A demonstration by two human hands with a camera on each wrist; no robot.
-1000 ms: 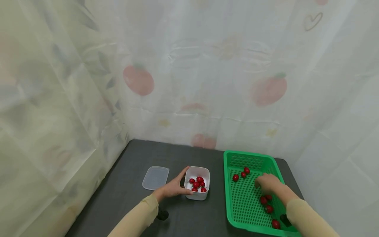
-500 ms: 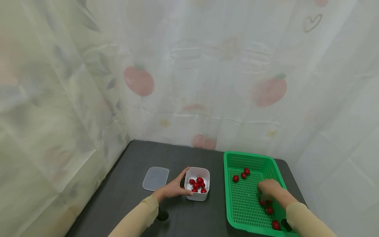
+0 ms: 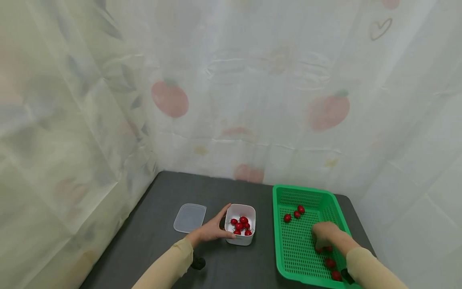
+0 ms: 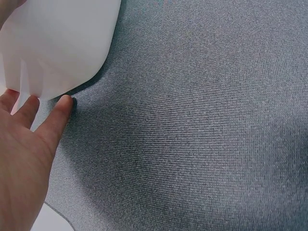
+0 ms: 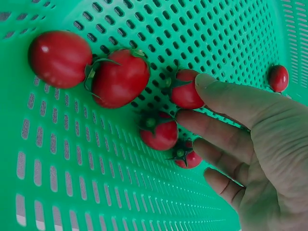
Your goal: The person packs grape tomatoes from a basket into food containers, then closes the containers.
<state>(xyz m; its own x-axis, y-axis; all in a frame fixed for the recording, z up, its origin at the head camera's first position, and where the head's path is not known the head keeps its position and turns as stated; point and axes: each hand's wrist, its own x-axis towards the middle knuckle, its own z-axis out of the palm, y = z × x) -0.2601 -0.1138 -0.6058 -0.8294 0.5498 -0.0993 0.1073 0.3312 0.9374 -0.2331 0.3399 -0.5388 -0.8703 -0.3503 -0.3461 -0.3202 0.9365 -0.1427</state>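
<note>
In the head view my left hand (image 3: pixel 211 229) holds a square white plastic container (image 3: pixel 242 239) by its left side, thumb at the front and fingers at the back. Several red cherry tomatoes (image 3: pixel 239 226) lie in it. The left wrist view shows fingertips (image 4: pixel 60 107) against the container's wall (image 4: pixel 62 43). My right hand (image 3: pixel 326 234) is down in a green perforated basket (image 3: pixel 288 257). In the right wrist view its thumb touches a cherry tomato (image 5: pixel 186 91), and the index fingertip is close below. Two more tomatoes (image 5: pixel 160 134) sit by the other fingers, which are extended.
A translucent lid (image 3: pixel 189 218) lies flat on the dark table (image 3: pixel 216 184), left of the container. Three tomatoes (image 3: pixel 296 214) rest toward the basket's far left. Two larger-looking ones (image 5: pixel 120 79) lie at the near end. A printed curtain (image 3: pixel 231 100) hangs behind the table.
My right hand has shifted toward the near side of the basket, over the tomatoes there, and some of these have moved slightly nearer. My left hand and the container have stayed in place.
</note>
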